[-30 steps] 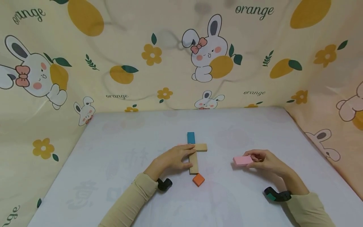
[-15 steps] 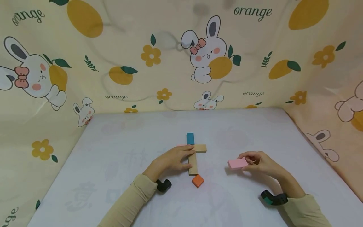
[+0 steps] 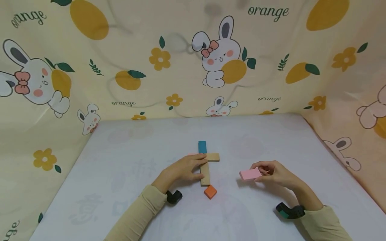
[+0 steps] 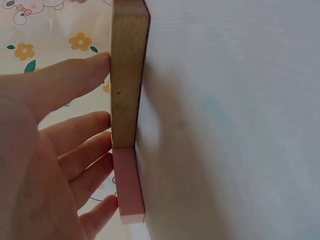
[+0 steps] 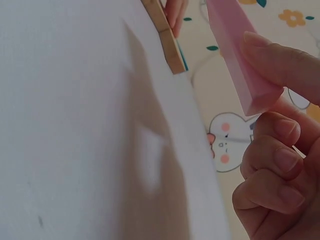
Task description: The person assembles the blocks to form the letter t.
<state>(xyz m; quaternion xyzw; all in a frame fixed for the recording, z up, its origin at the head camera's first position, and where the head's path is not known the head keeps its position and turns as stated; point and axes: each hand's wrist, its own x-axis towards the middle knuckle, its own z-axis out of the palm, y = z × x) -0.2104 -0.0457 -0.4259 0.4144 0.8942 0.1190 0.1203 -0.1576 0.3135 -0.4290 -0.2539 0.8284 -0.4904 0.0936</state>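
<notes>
In the head view my left hand (image 3: 184,168) rests its fingertips on a flat row of blocks, its fingers spread and extended. Under it lie a long natural-wood block (image 3: 205,177) and a crosswise natural-wood block (image 3: 213,157). A blue block (image 3: 202,147) sits at the far end, and an orange block (image 3: 210,191) stands cornerwise at the near end. The left wrist view shows a pink block (image 4: 129,182) in line with the wood, mostly hidden by the hand from above. To the right, my right hand (image 3: 278,174) pinches another pink block (image 3: 251,174) between thumb and fingers, above the table.
A white-covered table (image 3: 144,207) spreads around the blocks. Behind it and at both sides hangs a yellow cloth (image 3: 181,80) printed with rabbits and oranges. Each wrist wears a black camera, such as the right wrist camera (image 3: 291,211).
My right hand has moved left with the pink block, closer to the blocks on the table. The left hand and the laid blocks stay as they were.
</notes>
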